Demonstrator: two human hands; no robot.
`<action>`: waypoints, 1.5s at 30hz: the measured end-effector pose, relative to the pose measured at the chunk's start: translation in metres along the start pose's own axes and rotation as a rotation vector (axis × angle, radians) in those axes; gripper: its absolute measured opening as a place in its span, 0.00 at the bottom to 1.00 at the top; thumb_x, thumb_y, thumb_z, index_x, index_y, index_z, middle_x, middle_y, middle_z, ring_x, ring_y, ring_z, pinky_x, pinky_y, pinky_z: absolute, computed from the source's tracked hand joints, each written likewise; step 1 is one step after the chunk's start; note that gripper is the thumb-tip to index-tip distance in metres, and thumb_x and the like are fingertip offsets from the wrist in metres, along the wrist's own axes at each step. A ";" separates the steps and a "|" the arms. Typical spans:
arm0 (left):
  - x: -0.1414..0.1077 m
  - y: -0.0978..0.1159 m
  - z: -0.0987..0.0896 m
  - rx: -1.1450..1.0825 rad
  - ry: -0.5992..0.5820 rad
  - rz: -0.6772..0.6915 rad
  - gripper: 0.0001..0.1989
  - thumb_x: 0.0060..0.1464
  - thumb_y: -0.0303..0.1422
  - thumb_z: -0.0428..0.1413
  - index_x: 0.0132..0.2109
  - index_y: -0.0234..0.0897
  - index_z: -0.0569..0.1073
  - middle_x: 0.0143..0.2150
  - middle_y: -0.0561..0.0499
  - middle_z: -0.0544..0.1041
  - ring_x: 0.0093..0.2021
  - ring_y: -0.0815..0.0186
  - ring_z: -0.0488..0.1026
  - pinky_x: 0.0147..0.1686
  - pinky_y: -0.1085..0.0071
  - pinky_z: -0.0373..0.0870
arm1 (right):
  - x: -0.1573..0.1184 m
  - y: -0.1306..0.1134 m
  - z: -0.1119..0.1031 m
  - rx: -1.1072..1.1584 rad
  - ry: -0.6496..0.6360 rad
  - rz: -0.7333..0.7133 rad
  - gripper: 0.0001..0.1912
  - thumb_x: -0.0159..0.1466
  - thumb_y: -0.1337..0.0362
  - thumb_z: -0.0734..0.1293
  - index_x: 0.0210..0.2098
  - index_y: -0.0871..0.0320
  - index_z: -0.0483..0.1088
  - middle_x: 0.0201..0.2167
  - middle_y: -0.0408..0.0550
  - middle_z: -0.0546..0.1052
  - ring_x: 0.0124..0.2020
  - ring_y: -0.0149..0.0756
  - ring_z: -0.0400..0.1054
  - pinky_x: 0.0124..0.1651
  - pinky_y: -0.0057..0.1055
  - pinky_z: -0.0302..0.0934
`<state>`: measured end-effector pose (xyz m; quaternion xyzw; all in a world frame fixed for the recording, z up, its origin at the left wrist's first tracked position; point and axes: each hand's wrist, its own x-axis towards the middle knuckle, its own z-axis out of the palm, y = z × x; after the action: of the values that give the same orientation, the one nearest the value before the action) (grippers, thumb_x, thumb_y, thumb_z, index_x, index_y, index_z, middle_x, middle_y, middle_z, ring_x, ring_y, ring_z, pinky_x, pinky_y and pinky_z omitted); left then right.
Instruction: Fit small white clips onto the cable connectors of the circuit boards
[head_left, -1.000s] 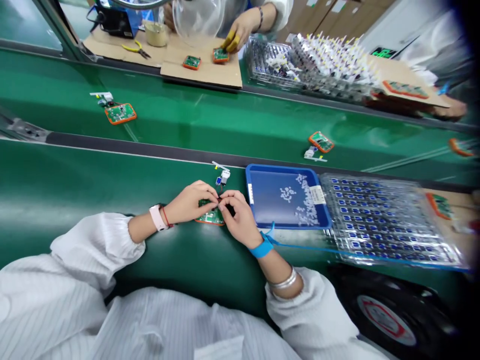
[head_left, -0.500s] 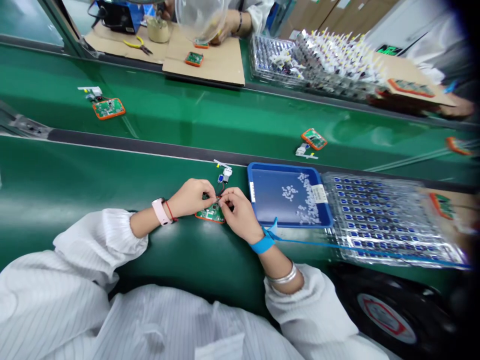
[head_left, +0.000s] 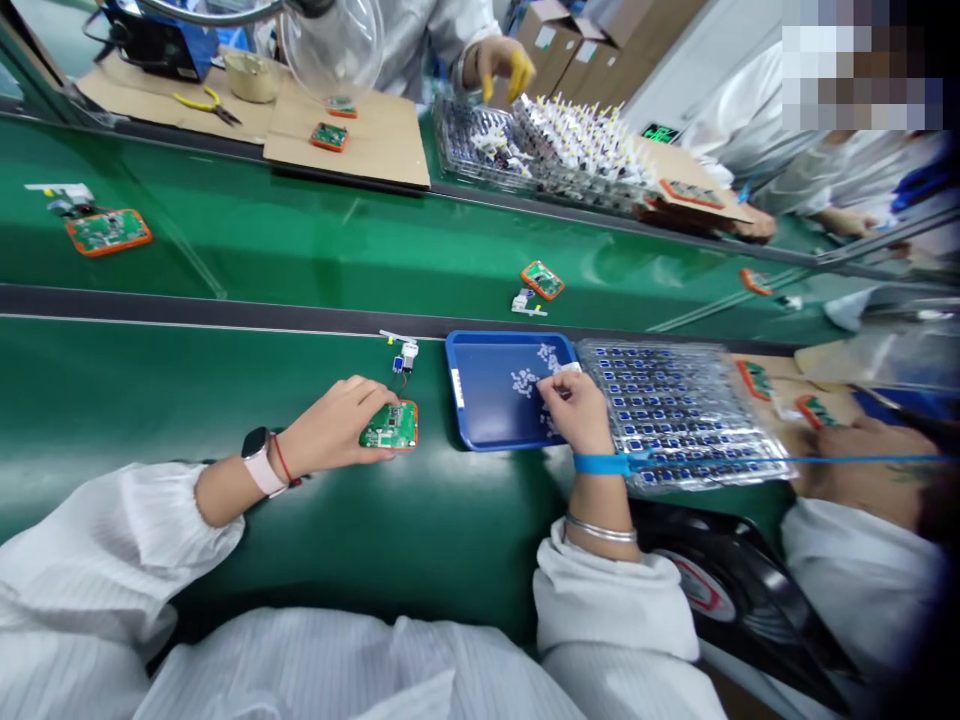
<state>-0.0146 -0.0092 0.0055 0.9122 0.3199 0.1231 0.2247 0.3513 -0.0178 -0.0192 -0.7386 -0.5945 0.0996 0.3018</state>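
Landmark = blue tray (head_left: 487, 412). Circuit board (head_left: 402, 432) lies on the green tabletop (head_left: 457, 530) just left of the tray, orange edging round it. Left hand (head_left: 330, 428) grips it lightly at its left end, fingers over the top edge, thumb by the near edge. Right hand (head_left: 583, 412) is over the tray's right part, fingers curled in among the small white pieces (head_left: 523, 381); can't tell if the fingertips are closed or have a piece between them. Risks, my judgement: pieces are tiny and clustered, so a pinch could take two, miss, or flick one out past the tray rim. White module (head_left: 407, 353) sits left of the tray, beyond the board, joined by thin wires (head_left: 405, 380); if the board gets pulled or turned, the wires could tug at their joints or drag the module. Left fingers rest near the wire end, so pressing there might bend a lead. Blue wrist cord (head_left: 750, 461) runs from the right wrist across the clear plastic trays (head_left: 675, 410), right of the tray; a quick reach leftward could snag it on their edges and shift the stack or jerk the hand.
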 end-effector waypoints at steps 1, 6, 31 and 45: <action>0.000 0.000 0.001 0.004 0.004 0.003 0.27 0.51 0.47 0.57 0.51 0.35 0.64 0.50 0.43 0.69 0.48 0.55 0.65 0.47 0.61 0.61 | -0.001 0.001 0.002 -0.003 -0.005 0.003 0.07 0.53 0.61 0.63 0.21 0.56 0.68 0.26 0.49 0.71 0.34 0.41 0.64 0.43 0.42 0.60; -0.001 -0.001 0.001 0.010 0.001 0.016 0.28 0.51 0.48 0.57 0.53 0.35 0.63 0.50 0.43 0.69 0.48 0.55 0.65 0.46 0.61 0.61 | -0.004 -0.002 0.005 -0.044 -0.049 -0.009 0.09 0.53 0.59 0.62 0.22 0.57 0.69 0.27 0.50 0.71 0.34 0.41 0.64 0.43 0.41 0.60; 0.013 0.001 0.004 -0.489 0.246 -0.183 0.04 0.51 0.28 0.56 0.31 0.37 0.77 0.38 0.50 0.78 0.40 0.64 0.73 0.46 0.64 0.68 | -0.068 -0.152 0.073 0.472 -0.380 -0.303 0.05 0.60 0.66 0.60 0.27 0.56 0.65 0.38 0.50 0.67 0.44 0.39 0.63 0.49 0.41 0.59; 0.011 0.000 -0.006 -0.240 0.148 -0.212 0.09 0.49 0.34 0.59 0.38 0.34 0.75 0.39 0.47 0.77 0.40 0.62 0.72 0.42 0.66 0.67 | -0.065 -0.158 0.066 0.411 -0.352 -0.331 0.07 0.59 0.70 0.60 0.25 0.56 0.65 0.35 0.49 0.67 0.40 0.37 0.65 0.43 0.36 0.62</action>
<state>-0.0082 0.0002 0.0121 0.8283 0.4129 0.2031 0.3196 0.1705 -0.0401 0.0034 -0.5267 -0.7172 0.2936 0.3492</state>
